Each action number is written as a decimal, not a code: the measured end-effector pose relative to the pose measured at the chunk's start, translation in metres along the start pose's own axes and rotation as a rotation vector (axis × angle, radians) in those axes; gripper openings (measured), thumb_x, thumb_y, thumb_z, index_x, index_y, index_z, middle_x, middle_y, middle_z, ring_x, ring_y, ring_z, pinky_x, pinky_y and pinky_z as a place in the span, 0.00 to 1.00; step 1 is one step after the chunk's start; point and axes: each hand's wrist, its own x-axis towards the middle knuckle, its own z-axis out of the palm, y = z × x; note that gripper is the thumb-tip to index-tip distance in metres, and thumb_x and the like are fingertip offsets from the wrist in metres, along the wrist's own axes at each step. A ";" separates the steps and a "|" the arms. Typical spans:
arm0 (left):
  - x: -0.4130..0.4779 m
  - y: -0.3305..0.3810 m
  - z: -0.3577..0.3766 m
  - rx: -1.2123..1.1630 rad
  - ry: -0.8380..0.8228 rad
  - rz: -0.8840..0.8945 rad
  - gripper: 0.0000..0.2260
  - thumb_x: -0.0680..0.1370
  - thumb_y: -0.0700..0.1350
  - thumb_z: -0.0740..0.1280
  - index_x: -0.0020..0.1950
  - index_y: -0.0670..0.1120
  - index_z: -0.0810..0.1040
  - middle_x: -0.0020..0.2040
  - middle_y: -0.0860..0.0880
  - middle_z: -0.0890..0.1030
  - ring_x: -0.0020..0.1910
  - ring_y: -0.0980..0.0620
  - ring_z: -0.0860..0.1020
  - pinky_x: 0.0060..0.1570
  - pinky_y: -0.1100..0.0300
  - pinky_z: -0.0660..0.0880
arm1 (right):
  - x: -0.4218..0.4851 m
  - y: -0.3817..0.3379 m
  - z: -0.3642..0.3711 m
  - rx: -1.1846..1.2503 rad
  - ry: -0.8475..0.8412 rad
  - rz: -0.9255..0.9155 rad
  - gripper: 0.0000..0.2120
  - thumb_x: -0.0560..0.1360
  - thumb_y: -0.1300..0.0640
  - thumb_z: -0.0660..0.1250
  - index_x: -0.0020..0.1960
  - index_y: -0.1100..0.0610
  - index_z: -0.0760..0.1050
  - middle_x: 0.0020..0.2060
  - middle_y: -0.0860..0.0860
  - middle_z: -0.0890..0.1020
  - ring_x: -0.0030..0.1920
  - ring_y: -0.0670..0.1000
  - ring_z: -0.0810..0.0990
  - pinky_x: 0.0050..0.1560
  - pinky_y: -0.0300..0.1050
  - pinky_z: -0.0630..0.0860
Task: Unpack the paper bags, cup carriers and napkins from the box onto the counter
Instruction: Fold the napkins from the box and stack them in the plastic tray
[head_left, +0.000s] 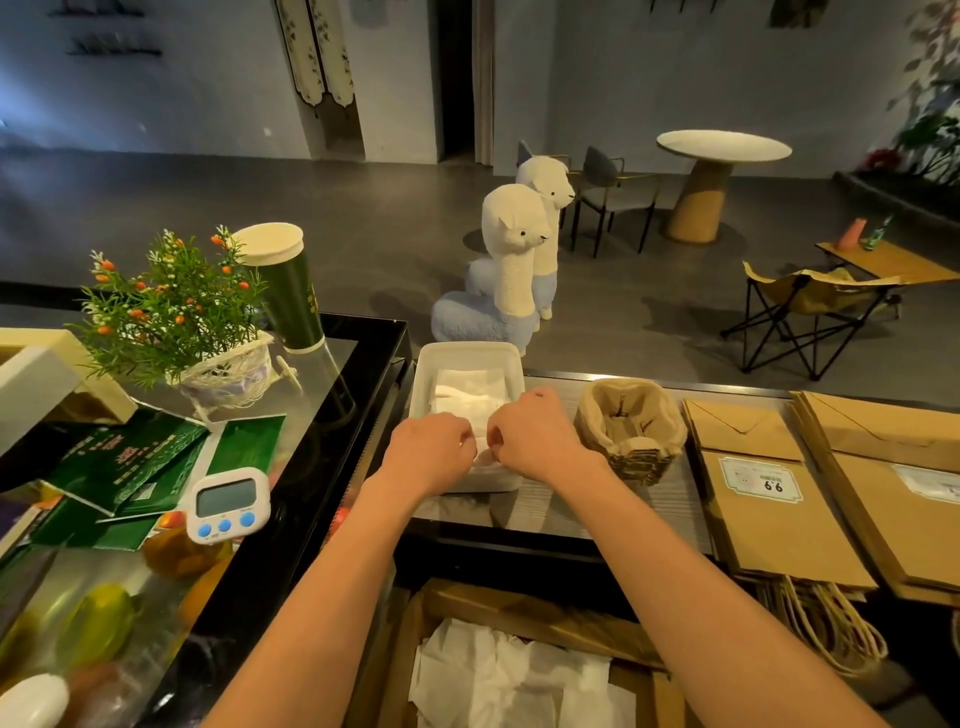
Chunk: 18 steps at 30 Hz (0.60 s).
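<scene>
Nearest the camera, the cardboard box (519, 605) stands open below the desk (545, 512), with loose napkins (509, 686) lying crumpled inside, so the unpacking is not finished.

Both forearms reach over the box to the near end of a white plastic tray (467, 351) on the desk. The left grip (431, 449) and the right grip (535, 434) sit knuckles up, close together, fingers curled under. Both appear to pinch the near edge of the napkin stack (470, 395) in the tray, though the fingertips are hidden.

The step in hand looks like settling this batch of napkins. To do it well:
- Press the stack flat and square it against the tray's near wall before letting go.
- Keep the corners inside the rim so nothing hangs over.
- Release both grips together, since thin paper will cling or lift if one side goes first.
- Lift straight up to clear the tray, then drop back to the box.

Just right of the tray stands a nested pile of pulp cup carriers (628, 426), and beyond it the kraft paper bags (769, 499) lie flat in overlapping stacks, already out on the desk. Farther off, two alpaca figures (511, 260) stand on the floor.
</scene>
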 end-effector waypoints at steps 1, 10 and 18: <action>0.000 0.001 -0.001 -0.002 0.024 0.005 0.12 0.84 0.51 0.60 0.59 0.52 0.83 0.56 0.52 0.83 0.52 0.51 0.81 0.56 0.52 0.80 | 0.000 0.000 0.000 0.013 0.031 0.010 0.08 0.80 0.47 0.66 0.54 0.47 0.83 0.47 0.48 0.83 0.50 0.51 0.75 0.64 0.48 0.66; -0.006 0.001 0.002 -0.066 0.015 -0.044 0.10 0.83 0.52 0.60 0.55 0.53 0.81 0.52 0.53 0.83 0.49 0.53 0.80 0.55 0.54 0.80 | -0.011 -0.002 -0.002 0.139 0.006 -0.015 0.12 0.84 0.50 0.57 0.58 0.48 0.79 0.51 0.49 0.84 0.47 0.51 0.77 0.61 0.49 0.70; -0.031 0.015 0.014 -0.342 0.449 0.045 0.08 0.82 0.48 0.67 0.59 0.50 0.81 0.58 0.54 0.82 0.54 0.55 0.80 0.54 0.60 0.75 | -0.034 -0.002 0.000 0.470 0.188 0.107 0.11 0.82 0.52 0.61 0.59 0.49 0.80 0.51 0.47 0.85 0.51 0.50 0.81 0.56 0.47 0.75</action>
